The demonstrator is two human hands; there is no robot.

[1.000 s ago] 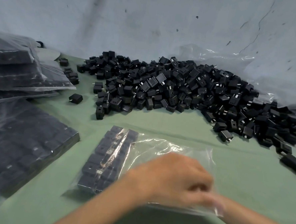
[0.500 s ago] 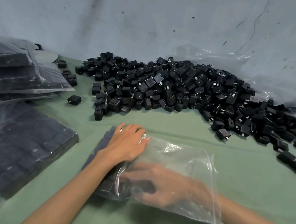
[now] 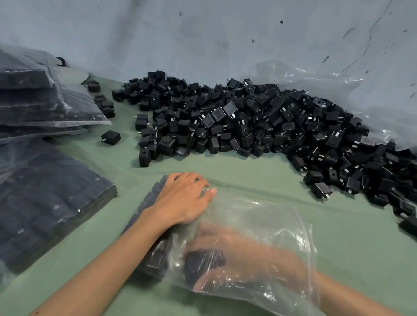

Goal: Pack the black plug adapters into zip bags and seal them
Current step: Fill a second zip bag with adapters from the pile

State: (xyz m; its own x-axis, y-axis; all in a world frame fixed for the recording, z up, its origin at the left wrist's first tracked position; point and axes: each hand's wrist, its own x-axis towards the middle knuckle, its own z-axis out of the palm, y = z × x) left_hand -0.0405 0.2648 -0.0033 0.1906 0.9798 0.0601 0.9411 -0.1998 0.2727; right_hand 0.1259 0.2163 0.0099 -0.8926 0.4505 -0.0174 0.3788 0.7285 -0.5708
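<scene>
Head: one bag (image 3: 275, 225), left hand (image 3: 183, 202), right hand (image 3: 247, 260), adapters (image 3: 202, 261)

green table (image 3: 250, 175) | adapter pile (image 3: 253, 126) | filled bags (image 3: 29, 195) | zip bag (image 3: 267, 217)

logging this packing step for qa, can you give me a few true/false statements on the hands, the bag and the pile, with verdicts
1. The right hand is inside the zip bag, gripping a clump of adapters. True.
2. The left hand is picking from the loose pile. False: it rests flat on the packed row in the bag.
3. Filled bags lie at the left of the table. True.
4. The zip bag is sealed. False: its mouth is open, with the right forearm passing through it.
5. The loose pile sits beyond the bag, against the wall. True.
</scene>
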